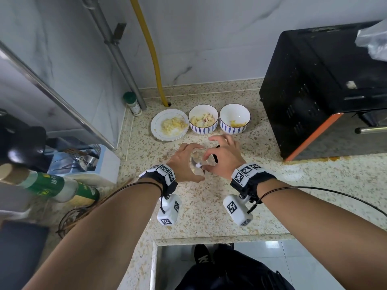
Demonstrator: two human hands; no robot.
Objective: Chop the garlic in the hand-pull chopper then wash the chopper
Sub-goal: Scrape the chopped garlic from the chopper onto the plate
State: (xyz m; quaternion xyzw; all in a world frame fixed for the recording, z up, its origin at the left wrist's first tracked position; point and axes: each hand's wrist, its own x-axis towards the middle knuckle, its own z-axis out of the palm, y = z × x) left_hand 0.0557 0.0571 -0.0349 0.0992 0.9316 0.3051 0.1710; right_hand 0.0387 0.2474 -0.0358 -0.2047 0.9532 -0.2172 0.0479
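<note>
At the far left edge a green-labelled bottle lies tilted beside a blue utensil rack; further back, against the wall, stands a small green-capped jar; next comes a white plate carrying a heap of chopped garlic, which suggests at least one batch is already done; in front of it, over the speckled counter, the left hand is curled round the clear cup of the chopper, grasping it from the left side; the cup is between the two hands, near the plate, and no lid sits on it; behind it a patterned bowl holds whole garlic cloves; the right hand reaches over the cup's mouth, thumb and forefinger pinching a small white piece while the other fingers spread loose above; whether that piece is the blade post I cannot tell; a second bowl with a few yellow scraps sits just right of the first, and a black oven fills the right side; the step in hand looks like handling the chopper's insides between batches, seating or lifting the insert; the next move calls for the left hand to keep the cup steady and the right to stay clear of any blades; a dark shape behind the right hand may be the lid, but it is too hidden to say.
</note>
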